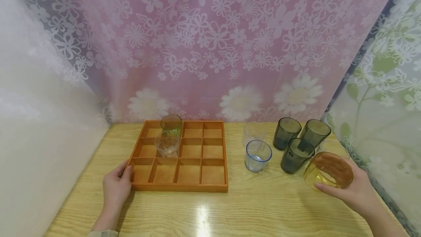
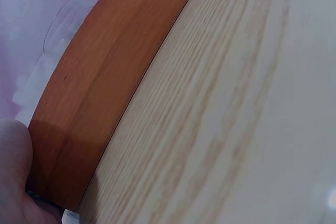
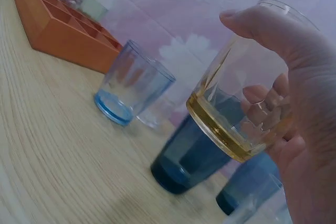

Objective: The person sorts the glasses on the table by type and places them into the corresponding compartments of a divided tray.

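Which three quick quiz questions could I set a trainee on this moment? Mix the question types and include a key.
1. Multiple choice: what does the right grip hold?
A) a blue-rimmed glass
B) a yellow glass
C) a dark grey glass

2. True or false: the left grip touches the wooden tray.

3. Count: how many glasses stand in the tray?

Key: 1: B. 2: True, at its left side. 3: Two, a green glass and a clear glass.

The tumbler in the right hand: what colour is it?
The tumbler is see-through amber-yellow; it shows best in the head view.
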